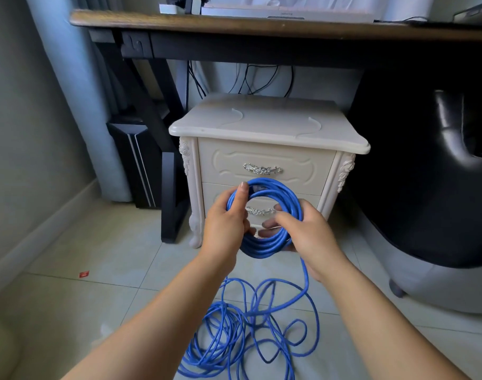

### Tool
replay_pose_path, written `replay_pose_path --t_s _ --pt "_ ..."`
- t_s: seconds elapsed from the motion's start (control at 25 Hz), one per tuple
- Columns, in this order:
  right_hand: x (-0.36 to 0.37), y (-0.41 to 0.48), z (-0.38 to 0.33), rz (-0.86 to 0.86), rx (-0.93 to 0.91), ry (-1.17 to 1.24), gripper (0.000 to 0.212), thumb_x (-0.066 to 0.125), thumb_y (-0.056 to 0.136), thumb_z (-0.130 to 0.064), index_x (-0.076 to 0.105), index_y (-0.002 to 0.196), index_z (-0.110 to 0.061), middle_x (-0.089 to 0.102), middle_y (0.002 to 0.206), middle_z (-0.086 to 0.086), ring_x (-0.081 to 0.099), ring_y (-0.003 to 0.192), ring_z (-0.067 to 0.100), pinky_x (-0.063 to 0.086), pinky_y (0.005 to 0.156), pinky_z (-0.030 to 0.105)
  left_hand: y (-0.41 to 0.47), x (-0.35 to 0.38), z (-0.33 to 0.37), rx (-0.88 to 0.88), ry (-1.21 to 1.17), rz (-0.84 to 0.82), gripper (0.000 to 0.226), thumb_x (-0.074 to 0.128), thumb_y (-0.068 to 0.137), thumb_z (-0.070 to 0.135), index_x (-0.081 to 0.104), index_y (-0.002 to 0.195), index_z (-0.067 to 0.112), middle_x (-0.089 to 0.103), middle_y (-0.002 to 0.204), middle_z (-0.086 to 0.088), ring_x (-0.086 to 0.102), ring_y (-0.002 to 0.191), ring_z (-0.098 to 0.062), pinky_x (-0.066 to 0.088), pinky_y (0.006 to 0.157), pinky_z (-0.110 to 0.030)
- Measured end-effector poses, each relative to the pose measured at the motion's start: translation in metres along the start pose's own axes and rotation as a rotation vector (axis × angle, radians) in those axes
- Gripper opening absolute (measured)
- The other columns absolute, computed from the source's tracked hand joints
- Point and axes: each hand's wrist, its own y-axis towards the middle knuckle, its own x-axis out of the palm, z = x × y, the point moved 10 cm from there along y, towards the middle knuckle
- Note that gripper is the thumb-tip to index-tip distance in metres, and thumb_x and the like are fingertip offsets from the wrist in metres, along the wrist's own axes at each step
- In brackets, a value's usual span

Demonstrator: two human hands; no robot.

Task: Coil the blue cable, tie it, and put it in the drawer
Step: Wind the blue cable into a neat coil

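- Blue cable (282,192) partly wound into a ring, held up at frame centre between both hands, in front of a cream nightstand (261,127).
- left hand (224,216) grips the ring at its 9 o'clock side; thumb lies along the strands pointing to 12, fingers curled through the hole.
- right hand (309,234) grips the ring at about 4 o'clock; fingers wrapped round the bundle, fingertips showing inside the hole.
- Hands sit on opposite sides of the ring, ring upright and facing the camera.
- One strand leaves the ring near 5 o'clock, passes by the right wrist and drops to the floor.
- Rest of the cable lies unwound in a loose tangle (234,333) on the tiled floor (97,311), at 6 o'clock of the frame, between the forearms.
- top drawer (261,160) closed, at 12 o'clock just above the ring.
- bottom drawer (218,196) closed, mostly behind the ring; its metal handle shows through the hole.
- Dark wood desk (234,23) across 12 o'clock, wires hanging under it.
- Black computer tower (135,160) at 9–10 o'clock, black chair (426,187) at 3 o'clock.
- Small red scrap (83,274) on the floor at 8 o'clock.
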Motion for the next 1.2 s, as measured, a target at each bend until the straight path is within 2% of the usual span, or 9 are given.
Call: replay_pose_path --t_s 0.16,0.28,0.36,0.48,0.64,0.76,0.84,1.04,1.2 --pt "-0.012 0.002 -0.01 0.106 -0.119 -0.064 0.012 0.052 0.091 -0.009 0.057 0.092 -0.02 0.061 0.055 0.001 0.071 0.058 0.023 0.051 0.06 0.027 -0.007 0.009 0.01 0.047 0.119 -0.131 0.023 0.058 0.096 0.036 0.066 0.1 0.015 0.066 0.078 -0.002 0.069 0.074 -0.018 0.058 0.067 -0.028" --pt "-0.015 0.001 -0.021 0.068 -0.197 -0.251 0.017 0.054 0.089 -0.005 0.057 0.086 -0.022 0.058 0.062 0.006 0.067 0.051 0.023 0.045 0.047 0.022 -0.01 0.01 0.022 0.129 0.293 -0.28 0.034 0.073 0.083 0.035 0.061 0.111 0.019 0.069 0.107 -0.002 0.069 0.097 -0.023 0.06 0.081 -0.034" --pt "-0.009 -0.002 -0.022 0.012 -0.232 -0.435 0.016 0.056 0.086 -0.005 0.056 0.085 -0.022 0.06 0.069 0.005 0.066 0.052 0.023 0.047 0.049 0.024 -0.015 0.015 0.027 0.191 0.436 -0.387 0.051 0.079 0.081 0.019 0.055 0.126 0.025 0.063 0.117 0.005 0.066 0.101 -0.013 0.056 0.085 -0.023" --pt "0.008 -0.009 -0.023 -0.052 -0.325 -0.74 0.016 0.058 0.082 -0.014 0.057 0.093 -0.025 0.062 0.077 0.002 0.062 0.07 0.028 0.052 0.065 0.036 -0.028 0.033 0.033 0.353 0.788 -0.476 0.07 0.064 0.078 0.003 0.044 0.14 0.029 0.06 0.119 0.007 0.06 0.103 -0.008 0.047 0.084 -0.012" --pt "0.019 -0.019 -0.034 -0.04 -0.413 -0.851 0.02 0.059 0.085 -0.023 0.051 0.101 -0.03 0.061 0.078 -0.004 0.056 0.074 0.027 0.044 0.063 0.035 -0.029 0.035 0.026 0.374 1.094 -0.398 0.043 0.054 0.086 0.011 0.054 0.128 0.025 0.069 0.101 -0.001 0.061 0.093 -0.024 0.047 0.076 -0.033" --pt "0.009 -0.014 -0.025 -0.025 -0.315 -0.771 0.024 0.061 0.081 -0.031 0.046 0.098 -0.036 0.06 0.074 -0.005 0.056 0.068 0.023 0.044 0.061 0.035 -0.024 0.025 0.023 0.296 1.017 -0.372 0.011 0.055 0.091 0.019 0.062 0.1 0.021 0.065 0.078 0.002 0.065 0.078 -0.021 0.049 0.068 -0.032" --pt "-0.003 -0.009 -0.014 -0.021 -0.206 -0.757 0.023 0.064 0.079 -0.036 0.05 0.097 -0.037 0.062 0.077 -0.008 0.059 0.07 0.018 0.047 0.066 0.033 -0.018 0.012 0.021 0.216 0.866 -0.295 0.006 0.056 0.094 0.021 0.059 0.089 0.019 0.062 0.065 0.002 0.066 0.058 -0.014 0.049 0.056 -0.025" --pt "-0.008 -0.009 0.012 0.014 -0.02 -0.201 0.03 0.067 0.085 -0.034 0.053 0.112 -0.037 0.07 0.094 0.001 0.07 0.079 0.017 0.059 0.066 0.033 -0.008 -0.018 0.005 -0.005 0.455 -0.041 0.01 0.056 0.095 0.017 0.06 0.101 0.01 0.056 0.061 -0.001 0.061 0.05 -0.013 0.043 0.052 -0.023" --pt "0.018 -0.017 0.022 0.02 0.008 0.124 0.025 0.065 0.091 -0.028 0.046 0.106 -0.03 0.073 0.099 0.006 0.072 0.089 0.018 0.059 0.08 0.04 -0.012 -0.014 -0.005 -0.105 0.157 0.045 0.008 0.057 0.096 0.018 0.056 0.1 0.012 0.053 0.065 -0.001 0.062 0.053 -0.011 0.047 0.053 -0.023"
